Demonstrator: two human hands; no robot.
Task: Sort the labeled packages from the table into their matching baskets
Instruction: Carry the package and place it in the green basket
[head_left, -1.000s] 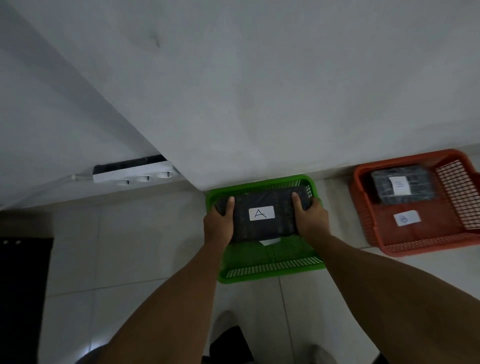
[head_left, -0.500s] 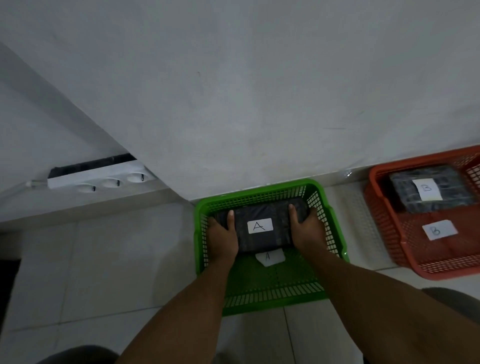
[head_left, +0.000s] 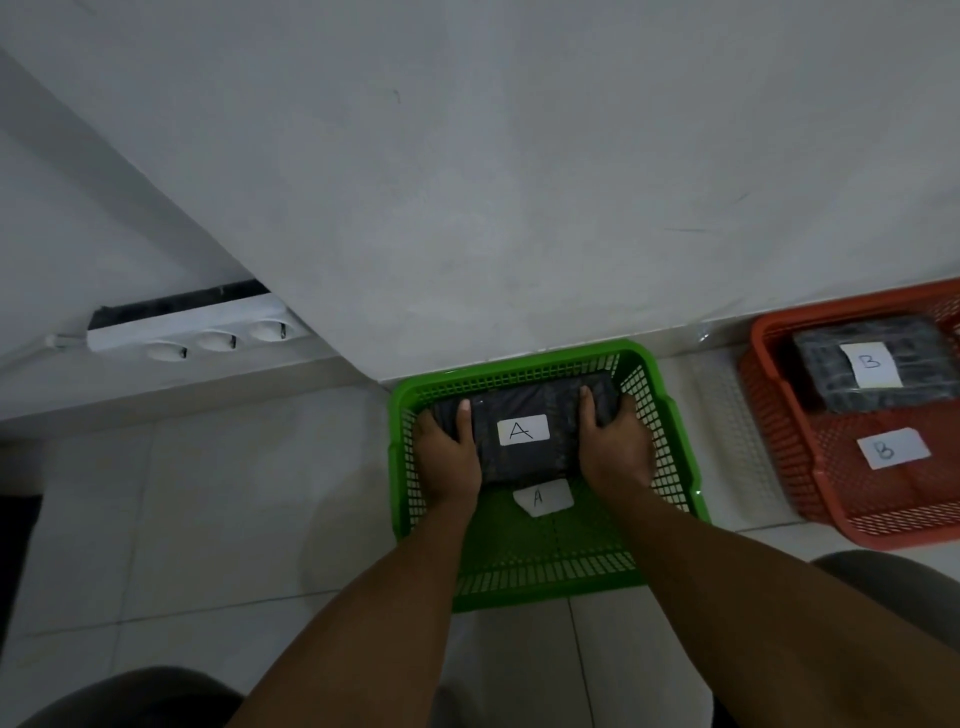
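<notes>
L hand + R hand both clamp dark pkg "A" by short ends, thumbs on top, pkg low inside green basket, toward far wall. Whether pkg rests on basket floor: can't tell. "A" tag on basket floor just in front of pkg, so match looks right. Red basket to R already has pkg "B".

Risks, judged: fingers under ends get pinched vs mesh on release; pkg slides fwd, covers tag; uneven let-go leaves pkg tilted vs far wall.
</notes>
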